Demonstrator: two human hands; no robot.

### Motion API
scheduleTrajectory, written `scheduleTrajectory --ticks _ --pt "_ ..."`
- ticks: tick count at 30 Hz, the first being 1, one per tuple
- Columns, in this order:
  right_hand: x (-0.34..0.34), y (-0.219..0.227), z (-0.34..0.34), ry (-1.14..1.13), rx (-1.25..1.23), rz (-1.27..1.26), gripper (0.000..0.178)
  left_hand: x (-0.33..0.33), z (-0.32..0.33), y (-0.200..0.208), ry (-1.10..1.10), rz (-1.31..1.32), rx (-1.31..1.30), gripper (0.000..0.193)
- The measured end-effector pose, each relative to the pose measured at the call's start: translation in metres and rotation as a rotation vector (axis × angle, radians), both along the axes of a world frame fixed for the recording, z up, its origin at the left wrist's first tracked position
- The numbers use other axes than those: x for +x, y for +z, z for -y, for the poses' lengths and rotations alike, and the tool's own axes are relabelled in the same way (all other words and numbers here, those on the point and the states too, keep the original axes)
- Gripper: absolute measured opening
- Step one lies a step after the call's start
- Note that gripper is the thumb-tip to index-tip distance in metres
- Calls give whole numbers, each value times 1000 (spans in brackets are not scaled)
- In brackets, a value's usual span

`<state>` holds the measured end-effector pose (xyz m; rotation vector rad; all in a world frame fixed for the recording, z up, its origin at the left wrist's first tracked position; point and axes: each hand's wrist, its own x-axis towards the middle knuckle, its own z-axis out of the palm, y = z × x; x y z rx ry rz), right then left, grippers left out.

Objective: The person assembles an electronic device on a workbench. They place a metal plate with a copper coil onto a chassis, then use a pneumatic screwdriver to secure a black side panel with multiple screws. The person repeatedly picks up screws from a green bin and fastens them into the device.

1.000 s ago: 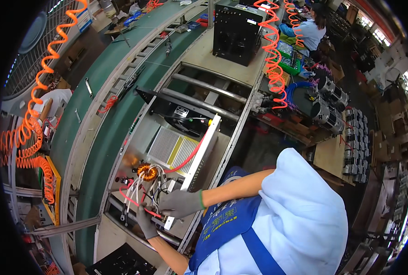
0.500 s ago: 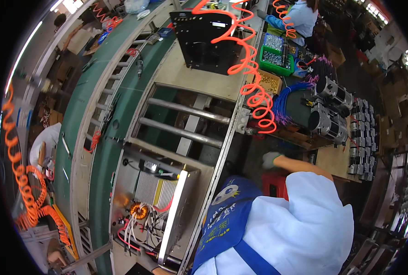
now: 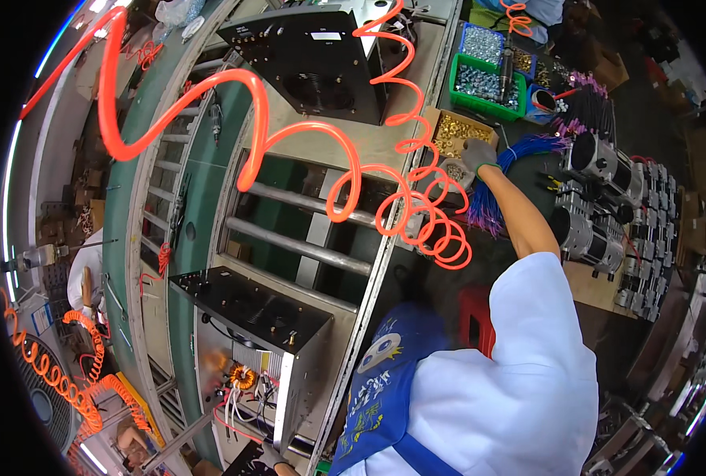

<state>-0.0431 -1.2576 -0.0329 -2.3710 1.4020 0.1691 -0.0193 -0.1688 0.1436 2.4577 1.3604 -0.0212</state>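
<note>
My right hand, in a grey glove, is at the near edge of a cardboard box of small brass-coloured parts. Its fingers are curled downward; what lies in them is hidden. At the lower edge my gloved left hand sits beside a dark flat piece, its fingers mostly out of sight. Just beyond it stands an open metal housing with a black panel over its far side. Inside show a copper-wound ring coil and loose white, red and black wires.
A red coiled air hose hangs across the line. Another black housing stands farther along, past metal rollers. On the right are a green bin of screws, blue wires, several motor-like units and a red stool.
My right hand has moved from near the red stool up to the brass parts box. The black panel now covers the housing's far side. The red hose has swung closer across the view.
</note>
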Motion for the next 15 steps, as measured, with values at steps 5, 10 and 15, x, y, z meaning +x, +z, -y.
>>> scheduleTrajectory --ticks 5,10,15 --pt "31 -17 8 -23 51 -108 37 -12 30 -13 248 145 -256 47" --pt "41 -25 15 25 83 -158 36 -3 37 -7 310 130 -297 36" --pt "41 -10 2 47 49 -163 39 -2 38 -11 323 81 -249 24"
